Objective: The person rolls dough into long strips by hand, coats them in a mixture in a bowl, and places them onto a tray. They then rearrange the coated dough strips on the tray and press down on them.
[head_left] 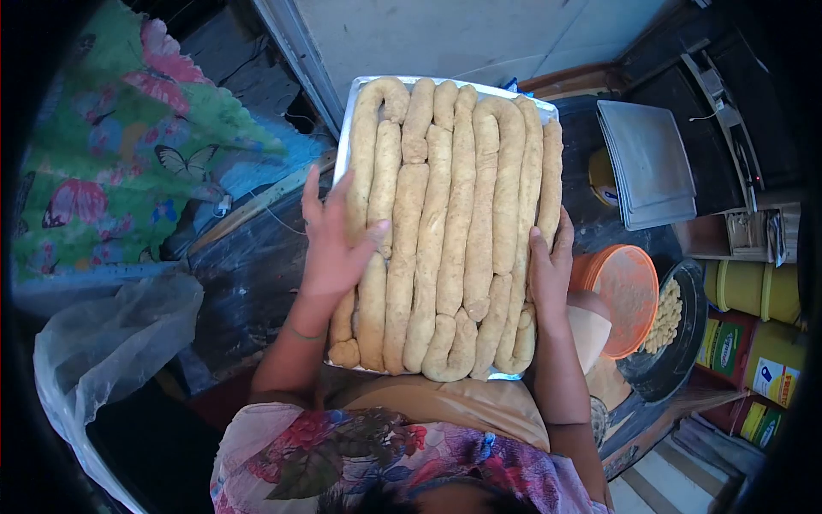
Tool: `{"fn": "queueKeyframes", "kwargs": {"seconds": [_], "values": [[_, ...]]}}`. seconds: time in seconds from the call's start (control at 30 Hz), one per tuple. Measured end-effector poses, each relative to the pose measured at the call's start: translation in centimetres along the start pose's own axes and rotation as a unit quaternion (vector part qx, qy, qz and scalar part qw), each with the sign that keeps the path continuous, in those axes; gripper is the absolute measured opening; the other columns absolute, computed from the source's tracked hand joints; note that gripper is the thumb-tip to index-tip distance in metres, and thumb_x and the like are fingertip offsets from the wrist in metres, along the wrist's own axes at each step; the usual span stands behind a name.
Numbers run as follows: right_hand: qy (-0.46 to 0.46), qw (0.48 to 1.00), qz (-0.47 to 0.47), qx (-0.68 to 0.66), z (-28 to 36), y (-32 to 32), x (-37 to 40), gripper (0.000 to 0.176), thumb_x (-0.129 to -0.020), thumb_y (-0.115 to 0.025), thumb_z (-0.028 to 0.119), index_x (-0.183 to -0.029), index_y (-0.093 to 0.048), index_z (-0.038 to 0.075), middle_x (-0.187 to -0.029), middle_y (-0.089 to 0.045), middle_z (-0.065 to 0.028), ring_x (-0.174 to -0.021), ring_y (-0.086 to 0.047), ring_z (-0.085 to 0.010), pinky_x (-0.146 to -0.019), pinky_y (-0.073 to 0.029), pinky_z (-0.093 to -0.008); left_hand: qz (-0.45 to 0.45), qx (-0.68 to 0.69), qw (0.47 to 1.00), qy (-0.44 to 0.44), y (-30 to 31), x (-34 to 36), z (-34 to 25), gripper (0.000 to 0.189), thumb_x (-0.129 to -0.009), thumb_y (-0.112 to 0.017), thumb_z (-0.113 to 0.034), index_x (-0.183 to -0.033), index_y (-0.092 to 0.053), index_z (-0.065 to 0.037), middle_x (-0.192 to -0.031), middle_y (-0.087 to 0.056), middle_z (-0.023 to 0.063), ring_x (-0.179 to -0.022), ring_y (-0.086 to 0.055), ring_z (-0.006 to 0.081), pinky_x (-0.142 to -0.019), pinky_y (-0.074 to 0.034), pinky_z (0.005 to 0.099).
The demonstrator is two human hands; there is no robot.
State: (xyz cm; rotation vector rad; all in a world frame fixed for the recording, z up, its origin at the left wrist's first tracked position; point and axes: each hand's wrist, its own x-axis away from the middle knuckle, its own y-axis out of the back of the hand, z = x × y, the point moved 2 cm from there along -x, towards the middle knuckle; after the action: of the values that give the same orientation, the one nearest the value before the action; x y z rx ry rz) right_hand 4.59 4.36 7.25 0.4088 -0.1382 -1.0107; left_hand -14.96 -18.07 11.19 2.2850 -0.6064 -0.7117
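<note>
A metal tray full of long, pale tan dough ropes is in front of my body, near my lap. The ropes lie side by side, several of them bent into hooks. My left hand holds the tray's left side, its thumb over the ropes and its other fingers spread along the edge. On the opposite side, my right hand grips the tray with the thumb on the outer ropes and the fingers around the edge. The tray's underside is hidden.
To the right are an orange bucket of powdery material and a black basin with small dough pieces. Stacked flat trays lie behind them. At left are a plastic bag and a butterfly-print cloth. Yellow tubs stand far right.
</note>
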Motion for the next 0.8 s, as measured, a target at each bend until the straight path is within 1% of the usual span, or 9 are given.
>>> {"fn": "queueKeyframes", "kwargs": {"seconds": [0.03,0.13,0.17,0.27,0.37,0.47,0.57,0.7,0.8], "values": [[0.005,1.000,-0.001,0.003,-0.1,0.0,0.0,0.059,-0.089,-0.055,0.019,-0.138,-0.030,-0.003,-0.129,-0.048,-0.0244,-0.117,-0.051,-0.0295,-0.100,-0.037,-0.0350,-0.013,-0.047,0.998,-0.028,0.2,-0.1,-1.0,0.053,-0.081,-0.068,-0.027,-0.126,-0.050,-0.007,-0.142,-0.027,0.0233,-0.135,-0.018,0.0414,-0.108,-0.017,0.0517],[0.006,1.000,-0.001,-0.003,-0.3,-0.2,0.1,0.058,-0.089,-0.055,0.019,-0.138,-0.030,-0.002,-0.129,-0.048,-0.0239,-0.117,-0.051,-0.0291,-0.099,-0.037,-0.0349,0.050,-0.087,0.985,-0.138,0.1,-0.3,-2.9,0.036,-0.079,-0.069,-0.030,-0.106,-0.063,-0.008,-0.140,-0.033,0.0216,-0.135,-0.019,0.0418,-0.108,-0.012,0.0529],[0.005,1.000,-0.001,-0.007,-0.4,-0.2,0.1,0.058,-0.089,-0.055,0.019,-0.138,-0.030,-0.002,-0.129,-0.048,-0.0237,-0.117,-0.051,-0.0289,-0.099,-0.037,-0.0350,0.063,-0.075,0.983,-0.156,-0.2,-0.5,-3.6,0.030,-0.078,-0.069,-0.032,-0.092,-0.065,-0.006,-0.136,-0.039,0.0203,-0.136,-0.019,0.0407,-0.108,-0.012,0.0523],[-0.008,1.000,0.000,0.000,0.0,-0.1,0.2,0.058,-0.089,-0.055,0.019,-0.138,-0.031,0.000,-0.129,-0.049,-0.0229,-0.116,-0.051,-0.0287,-0.099,-0.038,-0.0351,0.105,-0.100,0.973,-0.178,-1.4,-1.4,-4.5,0.031,-0.078,-0.068,-0.033,-0.091,-0.064,-0.005,-0.136,-0.040,0.0197,-0.136,-0.019,0.0417,-0.107,-0.013,0.0533],[-0.003,1.000,-0.005,0.007,-0.3,-0.1,0.2,0.057,-0.089,-0.055,0.020,-0.138,-0.031,0.001,-0.127,-0.050,-0.0226,-0.116,-0.052,-0.0288,-0.099,-0.038,-0.0356,0.131,-0.114,0.969,-0.173,-2.7,-2.8,-4.2,0.029,-0.079,-0.067,-0.031,-0.087,-0.064,-0.003,-0.135,-0.041,0.0197,-0.136,-0.019,0.0416,-0.107,-0.014,0.0540],[-0.019,1.000,-0.004,0.020,0.2,0.1,0.3,0.057,-0.089,-0.055,0.019,-0.138,-0.031,0.001,-0.128,-0.050,-0.0228,-0.117,-0.051,-0.0289,-0.099,-0.037,-0.0356,0.190,-0.082,0.964,-0.167,-3.3,-3.6,-3.2,0.020,-0.080,-0.067,-0.025,-0.086,-0.066,-0.006,-0.138,-0.040,0.0153,-0.137,-0.018,0.0403,-0.107,-0.015,0.0503],[-0.019,1.000,-0.001,0.024,0.1,-0.2,0.5,0.056,-0.089,-0.054,0.018,-0.138,-0.031,0.001,-0.129,-0.049,-0.0229,-0.118,-0.050,-0.0290,-0.100,-0.036,-0.0352,0.197,-0.014,0.970,-0.145,-3.0,-3.7,-2.2,0.016,-0.081,-0.066,-0.022,-0.084,-0.067,-0.007,-0.139,-0.041,0.0128,-0.138,-0.018,0.0394,-0.107,-0.015,0.0499],[-0.013,1.000,0.006,0.007,-0.4,-0.4,0.2,0.055,-0.090,-0.054,0.016,-0.138,-0.031,0.000,-0.131,-0.046,-0.0217,-0.119,-0.048,-0.0287,-0.102,-0.034,-0.0351,0.194,0.007,0.970,-0.149,-2.9,-3.3,-1.6,0.016,-0.082,-0.064,-0.023,-0.086,-0.067,-0.007,-0.139,-0.042,0.0120,-0.138,-0.018,0.0395,-0.108,-0.014,0.0483],[-0.002,1.000,0.015,-0.003,-0.9,-0.4,0.0,0.055,-0.091,-0.054,0.016,-0.138,-0.031,0.000,-0.132,-0.045,-0.0211,-0.120,-0.046,-0.0281,-0.102,-0.033,-0.0355,0.188,0.019,0.974,-0.124,-2.7,-3.1,-1.9,0.018,-0.082,-0.065,-0.025,-0.084,-0.067,-0.007,-0.139,-0.041,0.0121,-0.138,-0.019,0.0392,-0.108,-0.013,0.0478]]}}
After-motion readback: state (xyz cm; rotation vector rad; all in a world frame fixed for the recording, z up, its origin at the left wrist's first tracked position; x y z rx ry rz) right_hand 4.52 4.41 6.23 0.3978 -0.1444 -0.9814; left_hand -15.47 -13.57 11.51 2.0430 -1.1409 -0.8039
